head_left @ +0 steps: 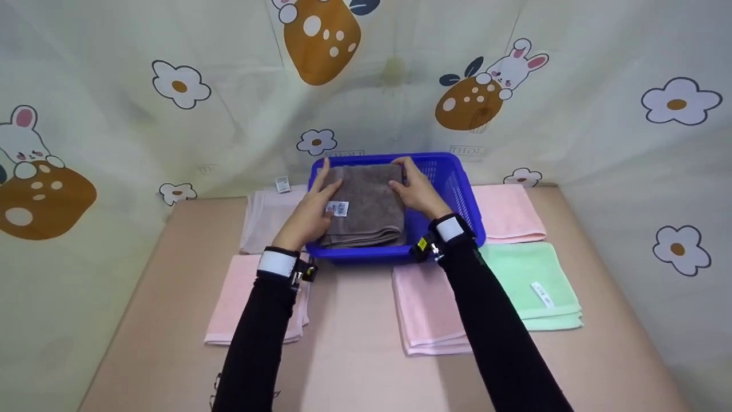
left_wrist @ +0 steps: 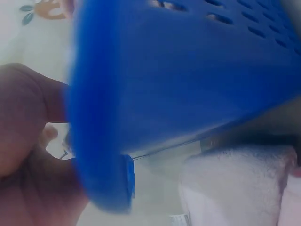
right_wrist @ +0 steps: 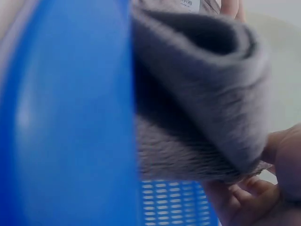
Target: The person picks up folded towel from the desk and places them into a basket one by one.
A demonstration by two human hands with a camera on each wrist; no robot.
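Observation:
A folded grey-brown towel [head_left: 369, 200] with a white label lies in the blue plastic basket [head_left: 457, 189], over more grey-brown cloth. My left hand [head_left: 309, 214] rests along the towel's left edge, with its fingers spread. At the far right corner, my right hand [head_left: 420, 191] pinches the towel with thumb and fingers. In the right wrist view, the folded towel [right_wrist: 207, 84] is raised at that side, and fingertips of my right hand [right_wrist: 254, 197] sit at its edge. The left wrist view shows my left hand [left_wrist: 33, 141] partly hidden behind the basket rim [left_wrist: 99, 94].
Several folded towels surround the basket on the table [head_left: 349, 355]: a whitish one [head_left: 266, 217] and a pink one [head_left: 234, 303] on the left, two pink ones [head_left: 506, 212] and a green one [head_left: 532, 274] on the right. A patterned curtain [head_left: 240, 131] hangs behind.

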